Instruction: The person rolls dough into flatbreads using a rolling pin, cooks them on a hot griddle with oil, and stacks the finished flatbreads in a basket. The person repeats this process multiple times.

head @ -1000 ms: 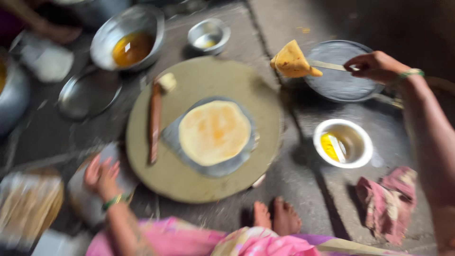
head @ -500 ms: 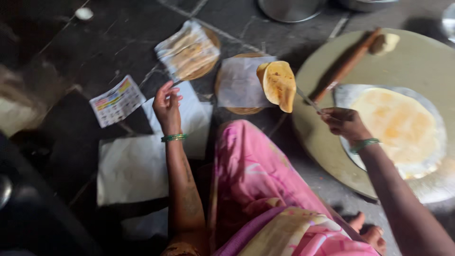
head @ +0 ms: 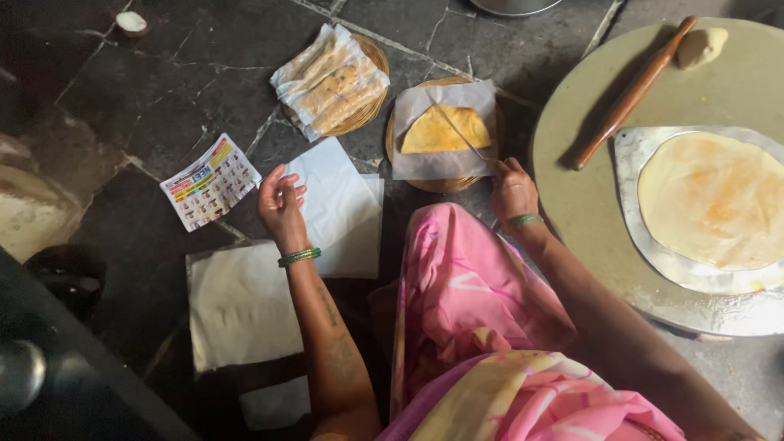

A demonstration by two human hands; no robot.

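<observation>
My right hand [head: 512,189] grips a thin metal spatula [head: 459,135] whose blade lies on a folded yellow flatbread [head: 445,129]. That flatbread rests on white paper in a small round basket [head: 395,129]. My left hand [head: 281,204] hovers with fingers apart over a white paper sheet [head: 335,204] on the stone floor, holding nothing. To the right, a round rolling board [head: 580,204] carries a metal sheet [head: 653,253] with a rolled-out raw flatbread [head: 714,200], a wooden rolling pin [head: 633,94] and a lump of dough [head: 701,46].
A second basket [head: 371,57] holds flatbreads wrapped in paper. A colourful printed leaflet [head: 211,181] and more white paper sheets [head: 237,302] lie on the dark stone floor. My pink garment [head: 474,302] covers my knee. A dark object [head: 49,359] fills the lower left.
The view swung from the rolling board to the baskets. The folded flatbread, carried on the spatula, has come down onto the paper in the basket. My left hand stays over the white paper.
</observation>
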